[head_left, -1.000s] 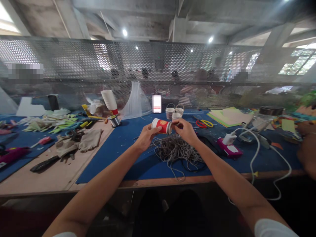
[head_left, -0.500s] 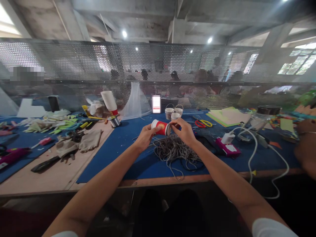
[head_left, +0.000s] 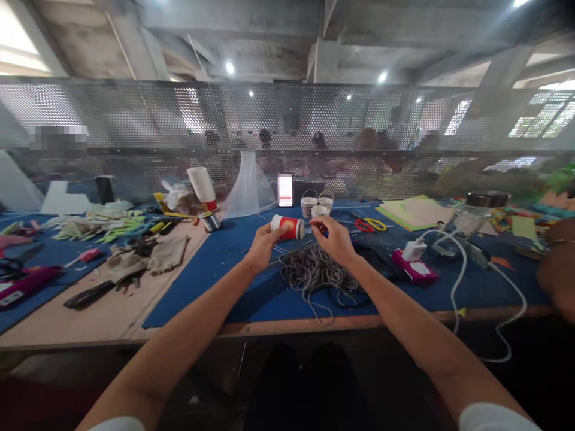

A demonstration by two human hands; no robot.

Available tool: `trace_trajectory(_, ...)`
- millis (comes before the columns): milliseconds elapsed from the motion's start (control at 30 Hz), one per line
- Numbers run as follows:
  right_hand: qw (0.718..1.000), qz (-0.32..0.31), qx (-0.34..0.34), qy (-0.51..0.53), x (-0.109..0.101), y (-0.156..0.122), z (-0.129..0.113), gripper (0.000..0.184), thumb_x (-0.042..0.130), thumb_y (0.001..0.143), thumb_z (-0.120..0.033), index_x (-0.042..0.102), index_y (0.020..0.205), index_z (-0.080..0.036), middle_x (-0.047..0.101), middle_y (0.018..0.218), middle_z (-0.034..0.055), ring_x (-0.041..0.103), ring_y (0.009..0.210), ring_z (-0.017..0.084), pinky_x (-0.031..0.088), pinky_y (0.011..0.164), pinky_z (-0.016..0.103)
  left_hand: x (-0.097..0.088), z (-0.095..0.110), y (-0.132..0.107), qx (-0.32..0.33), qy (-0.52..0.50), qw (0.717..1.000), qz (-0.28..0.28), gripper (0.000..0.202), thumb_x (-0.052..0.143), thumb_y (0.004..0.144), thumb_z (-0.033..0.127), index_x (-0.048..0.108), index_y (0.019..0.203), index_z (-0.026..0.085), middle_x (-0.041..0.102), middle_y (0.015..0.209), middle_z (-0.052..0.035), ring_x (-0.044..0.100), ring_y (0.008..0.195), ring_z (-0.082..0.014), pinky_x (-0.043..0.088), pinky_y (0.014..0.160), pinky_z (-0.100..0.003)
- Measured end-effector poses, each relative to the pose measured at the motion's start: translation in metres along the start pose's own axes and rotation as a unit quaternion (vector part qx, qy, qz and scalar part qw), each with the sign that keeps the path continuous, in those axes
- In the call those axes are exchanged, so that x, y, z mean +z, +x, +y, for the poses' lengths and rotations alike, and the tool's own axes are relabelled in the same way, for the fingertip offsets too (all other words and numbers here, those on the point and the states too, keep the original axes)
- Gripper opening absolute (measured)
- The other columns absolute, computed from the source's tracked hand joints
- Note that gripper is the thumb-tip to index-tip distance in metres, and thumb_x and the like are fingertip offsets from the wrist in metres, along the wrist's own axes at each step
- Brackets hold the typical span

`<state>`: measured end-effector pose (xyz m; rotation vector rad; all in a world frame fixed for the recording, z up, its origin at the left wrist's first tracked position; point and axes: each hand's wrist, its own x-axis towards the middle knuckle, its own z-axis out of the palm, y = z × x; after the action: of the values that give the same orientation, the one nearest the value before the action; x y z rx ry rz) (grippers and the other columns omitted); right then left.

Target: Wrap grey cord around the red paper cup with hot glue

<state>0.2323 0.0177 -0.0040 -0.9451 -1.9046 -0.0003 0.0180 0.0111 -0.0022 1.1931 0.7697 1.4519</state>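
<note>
My left hand [head_left: 262, 246] is closed round a small red paper cup [head_left: 287, 227], held on its side above the blue mat [head_left: 215, 281]. My right hand [head_left: 332, 239] sits just right of the cup's open mouth, fingers pinched together on something too small to make out, a small gap showing between it and the cup. A tangled heap of grey cord [head_left: 317, 272] lies on the mat right under both hands.
Small cups with wire handles [head_left: 317, 205] and a phone [head_left: 285, 190] stand behind. Red-and-yellow scissors [head_left: 372, 225], a pink glue gun [head_left: 413, 267] with white cable, a glass jar [head_left: 478, 215], a stack of cups [head_left: 202, 187], gloves [head_left: 155, 256] and paper scraps lie around. Another person's arm [head_left: 557, 269] is at right.
My right hand has drawn slightly away from the cup's mouth, where it was touching before. The cup has shifted a little left. The view has tilted slightly.
</note>
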Motion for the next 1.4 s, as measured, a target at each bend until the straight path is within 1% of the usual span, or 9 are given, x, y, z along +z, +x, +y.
trace_trajectory(200,1.000,0.001,-0.009,-0.012,-0.005,0.002,-0.004,0.021,0.052,0.097,-0.029,0.064,0.114,-0.024,0.071,0.107,0.0062,0.067,0.098,0.021,0.049,0.093,0.034,0.001,0.001,-0.001,0.007,-0.004,1.000,0.016,0.035,0.086,0.065,0.039,0.075,0.087,0.015,0.073,0.083,-0.0031,0.063,0.076,-0.0158,0.049,0.077,-0.029)
trace_trajectory(333,0.997,0.026,0.036,-0.062,-0.013,0.006,0.006,0.021,0.049,0.098,-0.032,0.066,0.106,-0.021,0.070,0.105,0.0076,0.067,0.093,0.020,0.050,0.087,0.032,0.001,0.001,-0.001,-0.001,-0.013,1.000,0.024,0.035,0.088,0.062,0.038,0.074,0.084,0.015,0.073,0.082,-0.0024,0.062,0.075,-0.0154,0.049,0.077,-0.029)
trace_trajectory(467,0.980,-0.059,0.109,-0.152,-0.030,0.005,0.026,0.016,0.054,0.093,-0.029,0.068,0.097,-0.021,0.070,0.100,0.0061,0.067,0.087,0.020,0.048,0.076,0.030,-0.001,-0.004,0.000,0.001,0.004,0.999,0.032,0.035,0.087,0.063,0.039,0.075,0.085,0.015,0.072,0.079,-0.0018,0.060,0.072,-0.0139,0.047,0.073,-0.027)
trace_trajectory(567,0.952,-0.125,0.181,-0.213,-0.045,0.001,0.043,0.017,0.056,0.092,-0.032,0.069,0.094,-0.022,0.071,0.100,0.0060,0.068,0.089,0.021,0.047,0.076,0.031,-0.002,-0.008,0.001,0.009,0.006,1.000,0.026,0.033,0.085,0.066,0.040,0.075,0.085,0.015,0.072,0.080,-0.0019,0.059,0.072,-0.0138,0.046,0.073,-0.027)
trace_trajectory(667,0.916,-0.176,0.248,-0.260,-0.056,-0.004,0.059,0.025,0.055,0.092,-0.043,0.069,0.095,-0.022,0.072,0.101,0.0078,0.068,0.091,0.025,0.046,0.075,0.034,-0.003,-0.009,0.002,0.004,0.005,0.999,0.038,0.033,0.086,0.065,0.039,0.075,0.085,0.015,0.072,0.080,-0.0025,0.060,0.071,-0.0142,0.046,0.072,-0.027)
trace_trajectory(833,0.878,-0.270,0.280,-0.277,-0.062,-0.007,0.076,0.037,0.054,0.089,-0.057,0.068,0.090,-0.023,0.074,0.096,0.0089,0.069,0.093,0.028,0.046,0.076,0.036,-0.003,-0.008,0.003,-0.003,0.002,0.999,0.045,0.033,0.087,0.064,0.039,0.075,0.085,0.015,0.072,0.080,-0.0029,0.061,0.072,-0.0152,0.047,0.073,-0.029)
trace_trajectory(1167,0.829,-0.342,0.319,-0.308,-0.076,-0.008,0.090,0.046,0.054,0.087,-0.064,0.069,0.094,-0.021,0.074,0.103,0.0135,0.069,0.098,0.032,0.048,0.082,0.041,-0.005,-0.008,0.002,0.000,-0.005,0.999,0.047,0.034,0.087,0.064,0.038,0.076,0.086,0.015,0.073,0.080,-0.0031,0.061,0.072,-0.0149,0.048,0.073,-0.028)
trace_trajectory(1267,0.830,-0.358,0.323,-0.280,-0.074,-0.007,0.092,0.050,0.049,0.089,-0.066,0.071,0.090,-0.021,0.075,0.100,0.0126,0.070,0.096,0.030,0.049,0.082,0.040,-0.005,-0.009,0.002,-0.001,0.003,0.999,0.038,0.033,0.085,0.066,0.039,0.076,0.087,0.015,0.073,0.081,-0.0036,0.062,0.073,-0.0159,0.048,0.074,-0.029)
trace_trajectory(1400,0.841,-0.338,0.326,-0.269,-0.068,-0.007,0.089,0.047,0.051,0.090,-0.062,0.072,0.090,-0.021,0.075,0.098,0.0125,0.070,0.096,0.029,0.049,0.080,0.037,-0.005,-0.009,0.002,-0.002,0.005,0.999,0.035,0.034,0.086,0.065,0.038,0.076,0.087,0.015,0.073,0.081,-0.0035,0.062,0.074,-0.0163,0.048,0.076,-0.030)
